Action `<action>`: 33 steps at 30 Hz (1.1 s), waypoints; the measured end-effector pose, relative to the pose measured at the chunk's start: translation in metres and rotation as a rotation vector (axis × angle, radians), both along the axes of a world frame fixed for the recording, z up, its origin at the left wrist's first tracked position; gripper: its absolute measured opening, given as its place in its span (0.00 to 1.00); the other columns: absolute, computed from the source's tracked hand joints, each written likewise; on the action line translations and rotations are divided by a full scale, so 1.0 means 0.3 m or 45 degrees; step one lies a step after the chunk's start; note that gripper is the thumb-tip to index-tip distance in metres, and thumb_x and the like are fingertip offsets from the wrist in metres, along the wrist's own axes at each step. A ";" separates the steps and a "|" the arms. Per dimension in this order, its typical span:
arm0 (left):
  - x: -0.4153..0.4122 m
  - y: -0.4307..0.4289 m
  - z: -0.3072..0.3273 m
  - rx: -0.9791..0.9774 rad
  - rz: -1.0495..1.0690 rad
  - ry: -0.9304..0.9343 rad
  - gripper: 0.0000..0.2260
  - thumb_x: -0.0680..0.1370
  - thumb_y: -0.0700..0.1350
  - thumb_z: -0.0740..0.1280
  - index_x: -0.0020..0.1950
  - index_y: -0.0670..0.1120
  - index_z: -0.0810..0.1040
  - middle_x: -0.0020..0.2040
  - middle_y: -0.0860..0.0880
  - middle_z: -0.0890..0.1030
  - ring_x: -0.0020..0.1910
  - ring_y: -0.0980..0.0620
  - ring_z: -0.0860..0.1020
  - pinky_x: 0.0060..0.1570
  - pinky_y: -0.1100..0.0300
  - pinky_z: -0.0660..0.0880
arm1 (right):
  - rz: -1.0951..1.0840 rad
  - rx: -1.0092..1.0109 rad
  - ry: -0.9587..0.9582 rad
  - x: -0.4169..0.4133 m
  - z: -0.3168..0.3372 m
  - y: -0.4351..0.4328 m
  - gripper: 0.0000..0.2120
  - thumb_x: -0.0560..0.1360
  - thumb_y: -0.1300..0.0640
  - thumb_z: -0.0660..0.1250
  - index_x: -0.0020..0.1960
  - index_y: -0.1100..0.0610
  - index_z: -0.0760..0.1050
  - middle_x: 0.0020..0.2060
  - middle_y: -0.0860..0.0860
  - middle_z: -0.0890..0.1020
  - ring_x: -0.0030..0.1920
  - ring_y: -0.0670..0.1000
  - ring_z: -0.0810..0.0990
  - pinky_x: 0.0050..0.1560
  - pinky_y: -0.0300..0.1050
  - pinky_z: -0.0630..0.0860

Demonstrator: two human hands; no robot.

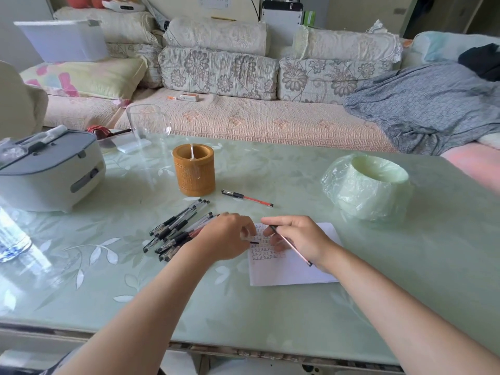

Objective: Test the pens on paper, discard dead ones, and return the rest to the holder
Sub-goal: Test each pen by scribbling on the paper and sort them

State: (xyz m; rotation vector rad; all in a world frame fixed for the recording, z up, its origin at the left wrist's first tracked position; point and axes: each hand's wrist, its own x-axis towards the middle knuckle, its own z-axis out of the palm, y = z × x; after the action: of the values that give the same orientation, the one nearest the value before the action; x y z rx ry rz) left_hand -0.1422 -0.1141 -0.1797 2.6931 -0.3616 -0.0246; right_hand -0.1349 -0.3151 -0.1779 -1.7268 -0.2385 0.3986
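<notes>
Your right hand (295, 239) was clamped round a pen (293, 248) over the upper part of the paper (295, 272), while your left hand (227, 236), at the paper's left edge, pinched what looked like its cap (254, 242). The pen was probably light, stiff and slick, so a hold low on the barrel would have suited; the pen pile (176, 228) lay left of the paper.

We see the right hand (300, 239) gripping a pen (290, 246) over written paper (292, 272) on the bench (162, 307). Just left of it, the left hand (227, 236) curls at the paper's edge, holding a small dark piece (255, 242). A pile of pens (176, 228) lies left of that hand. Beyond it stand the holder (194, 170) and a red pen (247, 198).
</notes>
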 end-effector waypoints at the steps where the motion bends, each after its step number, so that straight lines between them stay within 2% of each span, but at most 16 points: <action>1: 0.000 0.000 0.000 0.008 -0.007 0.002 0.10 0.73 0.45 0.70 0.53 0.54 0.80 0.47 0.55 0.80 0.49 0.54 0.73 0.44 0.62 0.68 | 0.000 0.093 0.052 -0.002 0.000 -0.006 0.22 0.77 0.72 0.53 0.61 0.60 0.79 0.47 0.57 0.82 0.42 0.53 0.79 0.46 0.49 0.78; 4: -0.001 -0.001 0.002 0.031 -0.029 0.003 0.11 0.73 0.51 0.72 0.55 0.55 0.80 0.49 0.54 0.79 0.51 0.53 0.72 0.46 0.63 0.64 | 0.046 0.194 0.079 -0.013 -0.016 -0.013 0.28 0.73 0.77 0.50 0.62 0.58 0.78 0.47 0.56 0.82 0.42 0.53 0.79 0.46 0.48 0.77; 6: 0.001 0.001 0.001 0.027 -0.047 0.009 0.13 0.72 0.52 0.73 0.55 0.55 0.80 0.50 0.54 0.78 0.52 0.53 0.71 0.46 0.64 0.62 | 0.063 0.202 0.048 -0.024 -0.031 -0.005 0.24 0.75 0.77 0.55 0.62 0.58 0.77 0.44 0.54 0.80 0.40 0.51 0.78 0.43 0.44 0.77; 8: 0.006 0.007 0.000 -0.006 -0.048 0.027 0.14 0.71 0.53 0.75 0.55 0.55 0.80 0.50 0.54 0.78 0.52 0.53 0.71 0.48 0.63 0.63 | 0.043 0.194 0.022 -0.035 -0.041 0.004 0.15 0.77 0.70 0.64 0.59 0.57 0.79 0.40 0.55 0.77 0.38 0.51 0.76 0.39 0.40 0.74; 10: 0.012 0.014 -0.001 -0.035 -0.041 0.051 0.15 0.70 0.53 0.75 0.56 0.56 0.80 0.51 0.53 0.77 0.53 0.53 0.70 0.49 0.63 0.65 | 0.006 0.158 -0.004 -0.045 -0.044 0.011 0.08 0.79 0.62 0.65 0.54 0.56 0.81 0.36 0.54 0.78 0.35 0.52 0.76 0.34 0.40 0.71; 13: 0.014 0.015 0.002 -0.030 -0.054 0.074 0.19 0.70 0.52 0.76 0.60 0.55 0.80 0.55 0.52 0.76 0.53 0.54 0.68 0.50 0.63 0.64 | -0.036 0.125 0.010 -0.051 -0.048 0.020 0.10 0.81 0.57 0.62 0.51 0.56 0.83 0.33 0.54 0.81 0.29 0.51 0.75 0.26 0.39 0.63; 17: 0.011 0.014 0.003 -0.010 -0.081 0.052 0.19 0.71 0.53 0.75 0.61 0.55 0.79 0.57 0.52 0.74 0.55 0.55 0.68 0.50 0.64 0.62 | -0.006 -0.020 -0.045 -0.061 -0.048 0.034 0.09 0.78 0.65 0.63 0.49 0.58 0.82 0.35 0.55 0.83 0.26 0.52 0.77 0.23 0.37 0.61; 20: 0.013 0.020 -0.003 0.005 -0.095 0.047 0.21 0.70 0.55 0.75 0.62 0.55 0.79 0.57 0.52 0.74 0.57 0.52 0.70 0.50 0.64 0.62 | 0.009 -0.086 -0.127 -0.068 -0.047 0.046 0.09 0.73 0.71 0.66 0.42 0.60 0.80 0.33 0.55 0.83 0.28 0.54 0.79 0.27 0.38 0.72; 22: 0.015 0.021 -0.007 -0.003 -0.099 0.051 0.22 0.69 0.56 0.75 0.62 0.55 0.78 0.57 0.51 0.74 0.57 0.52 0.69 0.51 0.63 0.63 | 0.021 -0.114 -0.170 -0.066 -0.052 0.053 0.09 0.71 0.72 0.69 0.38 0.59 0.78 0.29 0.52 0.81 0.27 0.54 0.78 0.30 0.41 0.75; 26: 0.019 0.019 -0.013 -0.020 -0.092 0.070 0.22 0.69 0.55 0.76 0.62 0.56 0.78 0.56 0.51 0.73 0.57 0.52 0.68 0.53 0.63 0.64 | 0.066 -0.268 -0.286 -0.053 -0.070 0.062 0.12 0.69 0.69 0.69 0.33 0.54 0.74 0.25 0.45 0.76 0.25 0.46 0.71 0.28 0.38 0.68; 33: 0.018 0.012 -0.013 -0.041 -0.082 0.081 0.24 0.68 0.57 0.76 0.62 0.55 0.77 0.56 0.50 0.73 0.57 0.51 0.67 0.57 0.59 0.67 | 0.105 -0.266 -0.333 -0.048 -0.075 0.063 0.15 0.68 0.71 0.68 0.31 0.55 0.70 0.25 0.44 0.72 0.27 0.44 0.67 0.28 0.35 0.64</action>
State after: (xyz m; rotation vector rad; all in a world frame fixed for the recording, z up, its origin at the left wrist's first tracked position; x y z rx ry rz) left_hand -0.1369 -0.1106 -0.1837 2.6410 -0.4256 -0.1222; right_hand -0.1494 -0.2962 -0.2003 -1.9801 -0.4725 0.2636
